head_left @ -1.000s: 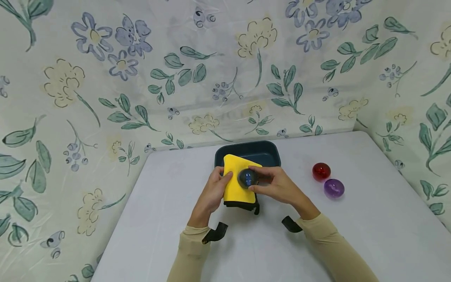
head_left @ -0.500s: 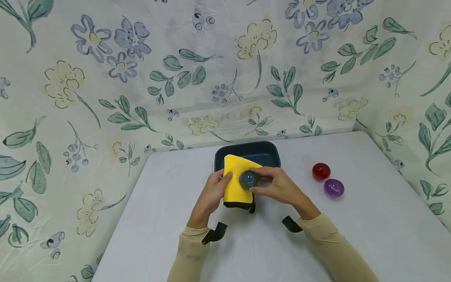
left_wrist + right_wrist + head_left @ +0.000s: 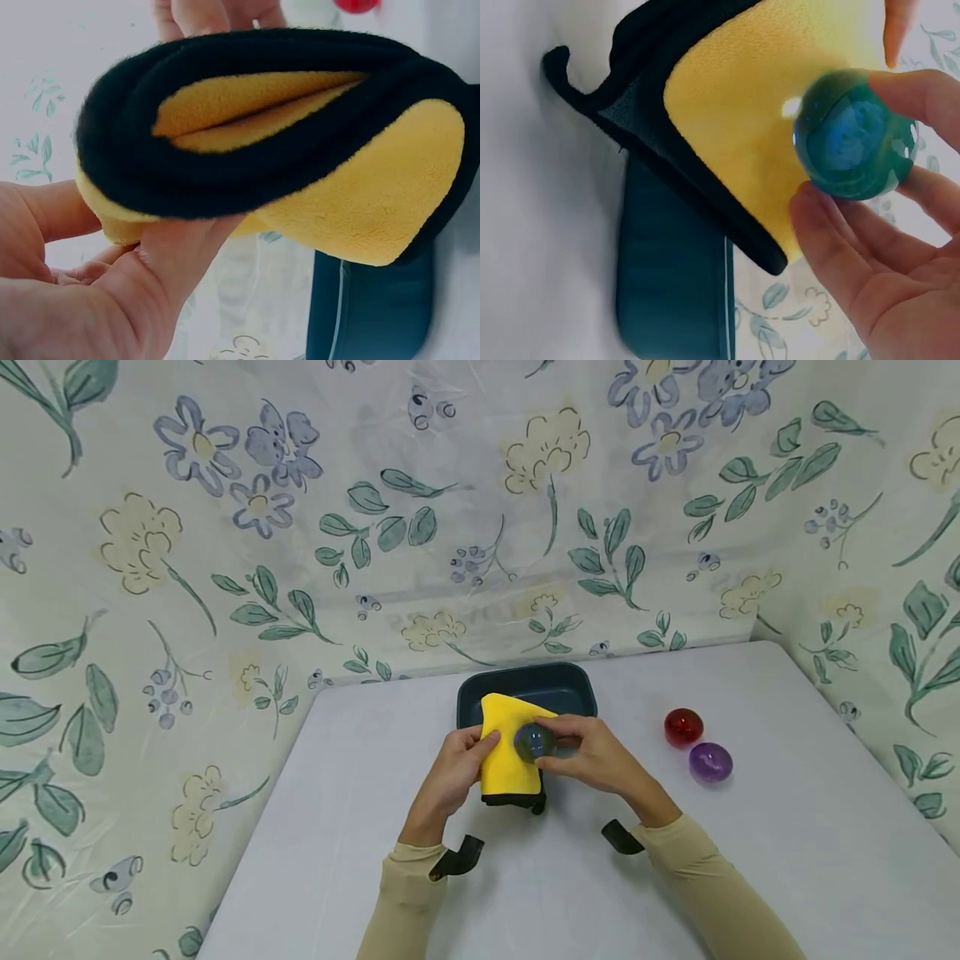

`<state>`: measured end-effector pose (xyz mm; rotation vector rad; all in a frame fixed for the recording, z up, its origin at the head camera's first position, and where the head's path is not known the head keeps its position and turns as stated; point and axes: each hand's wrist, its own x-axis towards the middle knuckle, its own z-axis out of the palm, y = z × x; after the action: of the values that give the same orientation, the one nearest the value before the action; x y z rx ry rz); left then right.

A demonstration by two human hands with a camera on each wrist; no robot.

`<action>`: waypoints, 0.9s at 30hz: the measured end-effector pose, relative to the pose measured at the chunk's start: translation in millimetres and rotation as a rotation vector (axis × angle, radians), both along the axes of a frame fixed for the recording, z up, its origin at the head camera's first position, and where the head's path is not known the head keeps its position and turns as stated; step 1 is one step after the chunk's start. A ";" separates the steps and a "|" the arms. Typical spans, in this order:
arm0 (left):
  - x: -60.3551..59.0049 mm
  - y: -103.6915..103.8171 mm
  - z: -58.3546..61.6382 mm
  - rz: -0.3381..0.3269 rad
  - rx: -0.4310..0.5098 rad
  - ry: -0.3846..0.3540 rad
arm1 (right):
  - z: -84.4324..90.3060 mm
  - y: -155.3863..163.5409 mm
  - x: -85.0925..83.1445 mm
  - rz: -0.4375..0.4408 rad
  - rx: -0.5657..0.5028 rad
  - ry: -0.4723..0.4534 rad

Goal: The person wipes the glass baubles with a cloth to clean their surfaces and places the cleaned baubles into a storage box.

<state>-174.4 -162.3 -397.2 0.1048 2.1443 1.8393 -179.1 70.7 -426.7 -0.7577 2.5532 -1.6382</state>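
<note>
My left hand (image 3: 452,770) grips a folded yellow cloth (image 3: 504,770) with black edging, thumb in front and fingers behind it. The left wrist view shows the cloth's folded layers (image 3: 262,109) end-on, with my thumb pressed along the lower side. A clear glass-like ball (image 3: 853,135) with blue-green tints is pinched between the thumb and fingers of my right hand (image 3: 592,752). In the head view the ball overlaps the front of the cloth; the right wrist view has it right at the yellow surface. Both hands are raised above the white table.
A dark teal rectangular tray (image 3: 577,687) stands behind the cloth, partly hidden by it. To the right, a red transparent ball (image 3: 684,727) and a purple one (image 3: 711,762) lie close together on the white table (image 3: 337,827). Flower-patterned sheeting (image 3: 480,510) rises behind the table.
The ball has turned in my right fingers, going from dark to clearer looking, and shifted slightly right. The cloth and left hand have moved a little right and down.
</note>
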 end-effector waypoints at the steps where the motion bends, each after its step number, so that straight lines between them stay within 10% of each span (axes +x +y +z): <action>1: 0.0 0.1 0.1 -0.002 0.004 -0.004 | -0.4 0.6 -0.5 -0.006 0.002 0.004; 27: -1.0 -3.9 -0.9 -0.040 0.033 -0.054 | -6.5 -3.3 -2.4 -0.097 -0.058 -0.009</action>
<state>-175.4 -166.3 -398.1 0.1040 2.0610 1.8344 -181.4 67.4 -433.2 -0.6376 2.5855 -1.7458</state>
